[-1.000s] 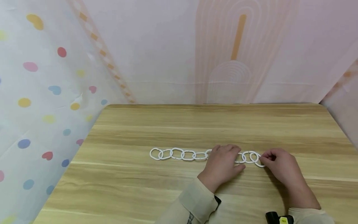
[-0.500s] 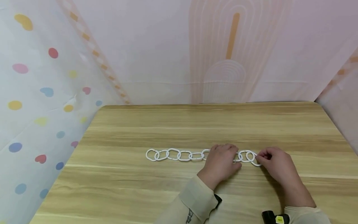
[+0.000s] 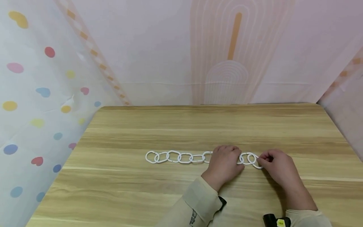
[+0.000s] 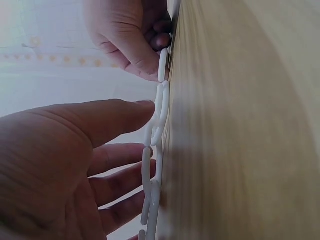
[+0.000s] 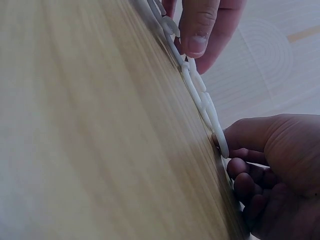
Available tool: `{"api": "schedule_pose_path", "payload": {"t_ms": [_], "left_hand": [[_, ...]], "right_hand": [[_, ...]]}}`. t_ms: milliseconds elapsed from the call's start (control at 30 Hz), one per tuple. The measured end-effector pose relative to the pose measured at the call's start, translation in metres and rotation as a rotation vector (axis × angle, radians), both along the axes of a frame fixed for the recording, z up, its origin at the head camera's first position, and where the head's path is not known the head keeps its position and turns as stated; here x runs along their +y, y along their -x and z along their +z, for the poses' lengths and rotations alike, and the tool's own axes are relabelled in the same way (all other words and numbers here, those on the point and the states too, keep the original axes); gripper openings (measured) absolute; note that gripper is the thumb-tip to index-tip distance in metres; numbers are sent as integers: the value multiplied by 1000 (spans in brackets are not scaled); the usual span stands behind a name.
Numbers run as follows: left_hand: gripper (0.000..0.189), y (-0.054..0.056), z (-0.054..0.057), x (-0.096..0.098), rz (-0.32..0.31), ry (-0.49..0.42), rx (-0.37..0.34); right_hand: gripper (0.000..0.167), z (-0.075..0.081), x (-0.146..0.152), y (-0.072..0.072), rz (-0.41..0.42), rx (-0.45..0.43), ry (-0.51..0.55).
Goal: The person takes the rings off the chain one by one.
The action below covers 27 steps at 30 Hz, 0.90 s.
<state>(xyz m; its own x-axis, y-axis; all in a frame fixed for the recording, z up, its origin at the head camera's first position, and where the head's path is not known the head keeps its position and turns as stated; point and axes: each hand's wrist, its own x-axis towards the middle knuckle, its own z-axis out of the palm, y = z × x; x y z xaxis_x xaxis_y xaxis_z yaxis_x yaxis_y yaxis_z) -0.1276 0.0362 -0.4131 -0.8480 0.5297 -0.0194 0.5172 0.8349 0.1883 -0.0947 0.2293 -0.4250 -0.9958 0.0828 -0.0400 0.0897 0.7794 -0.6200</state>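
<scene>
A white plastic chain [image 3: 185,158] of several oval links lies in a nearly straight row across the wooden table. My left hand [image 3: 224,165] rests over the chain right of its middle and hides some links. In the left wrist view, the fingers of that left hand [image 4: 60,155] are spread and relaxed beside the links, not closed round them. At the chain's right end, my right hand [image 3: 279,167] pinches the last link between thumb and index finger. The right wrist view shows this end link [image 5: 216,130] at the fingertips of the right hand [image 5: 290,155].
The wooden table [image 3: 141,126] stretches around the chain on all sides. Behind it hangs a pale backdrop [image 3: 158,56] with arch patterns, and a dotted cloth [image 3: 34,94] is at the left. A black wrist device [image 3: 276,220] sits by the right cuff.
The scene shifts slightly left in the head view. The hands and chain keep nearly the same positions relative to each other, the right hand still pinching the end link.
</scene>
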Motion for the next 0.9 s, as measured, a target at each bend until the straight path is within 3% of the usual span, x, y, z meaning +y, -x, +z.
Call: {"api": "schedule_pose_path", "payload": {"t_ms": [500, 900], "left_hand": [[35, 1, -1, 5, 33, 13, -10], [22, -1, -3, 4, 39, -74, -17]], "right_hand": [[12, 1, -4, 0, -12, 7, -3], [15, 1, -2, 1, -44, 30, 2]]}}
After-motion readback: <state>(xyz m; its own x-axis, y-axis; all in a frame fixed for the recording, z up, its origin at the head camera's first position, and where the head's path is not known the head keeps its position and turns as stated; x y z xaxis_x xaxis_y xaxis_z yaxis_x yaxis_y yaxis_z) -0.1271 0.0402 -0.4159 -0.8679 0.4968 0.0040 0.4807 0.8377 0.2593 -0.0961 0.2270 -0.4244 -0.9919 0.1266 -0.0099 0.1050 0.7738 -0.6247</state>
